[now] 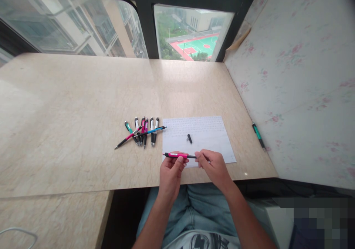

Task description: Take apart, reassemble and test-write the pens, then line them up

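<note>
We hold the pink pen (177,155) level over the near edge of the paper (205,130). The fingers of our left hand (172,169) clamp its barrel, and those of our right hand (213,164) pinch its black end. The writing on the paper is too faint to read.

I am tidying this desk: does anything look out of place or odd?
A small black piece lies loose on the paper, perhaps a pen part. One green pen lies alone by the right wall, apart from the pile of pens.
</note>
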### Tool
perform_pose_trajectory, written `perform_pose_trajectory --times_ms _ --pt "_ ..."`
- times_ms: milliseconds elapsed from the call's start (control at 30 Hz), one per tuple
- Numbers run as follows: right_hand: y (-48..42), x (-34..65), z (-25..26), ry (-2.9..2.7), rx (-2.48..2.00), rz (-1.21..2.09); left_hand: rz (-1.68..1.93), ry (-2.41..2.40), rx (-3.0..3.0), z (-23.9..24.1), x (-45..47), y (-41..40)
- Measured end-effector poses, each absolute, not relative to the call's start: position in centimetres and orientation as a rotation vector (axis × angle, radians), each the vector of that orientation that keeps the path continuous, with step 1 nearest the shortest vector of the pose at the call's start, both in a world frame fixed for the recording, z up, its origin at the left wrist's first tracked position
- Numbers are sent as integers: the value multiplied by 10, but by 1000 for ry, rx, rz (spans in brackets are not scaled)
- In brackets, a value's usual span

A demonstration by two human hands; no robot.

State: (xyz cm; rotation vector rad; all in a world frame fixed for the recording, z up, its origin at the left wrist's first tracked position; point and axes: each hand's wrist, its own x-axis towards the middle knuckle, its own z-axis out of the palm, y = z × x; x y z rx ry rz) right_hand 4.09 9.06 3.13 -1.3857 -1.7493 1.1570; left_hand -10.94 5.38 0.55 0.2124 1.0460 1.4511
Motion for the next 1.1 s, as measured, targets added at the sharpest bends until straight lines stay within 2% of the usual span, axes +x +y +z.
perform_pose_trajectory --times_ms 433,633,1100 --pt "92 40 31 -1764 -1382 1153 1460 1067 162 4 -109 54" --pt "91 38 31 -1808 -1365 1022 1471 1070 145 0 -109 54" --pt "91 37 31 -1841 -1334 1075 1483 1045 201 1 -113 55"
